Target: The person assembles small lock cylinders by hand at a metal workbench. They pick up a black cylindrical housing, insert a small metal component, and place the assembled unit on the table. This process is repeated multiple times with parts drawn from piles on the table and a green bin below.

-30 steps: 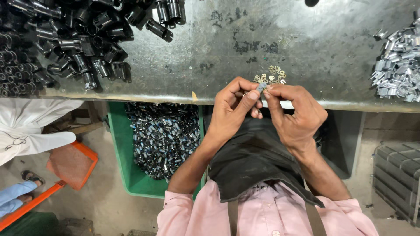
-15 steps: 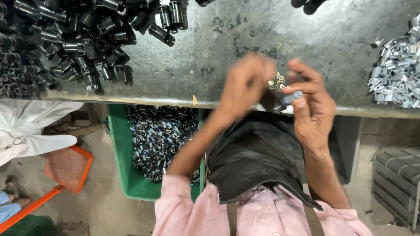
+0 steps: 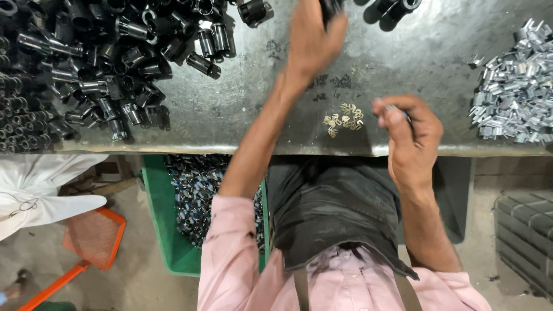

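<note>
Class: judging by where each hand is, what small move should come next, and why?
Probably the left hand closes on a black tube at the table's far edge and draws it back toward the right hand, which pinches a small metal piece above the brass clips.

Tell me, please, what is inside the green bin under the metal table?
The green bin holds a heap of small dark cylindrical parts. The left arm and the black apron cover its right side, so that part cannot be seen.

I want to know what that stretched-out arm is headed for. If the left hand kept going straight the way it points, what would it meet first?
The left hand points toward the table's far edge. Its fingertips are already at a black cylindrical part at the picture's top; blur hides whether they touch.
</note>
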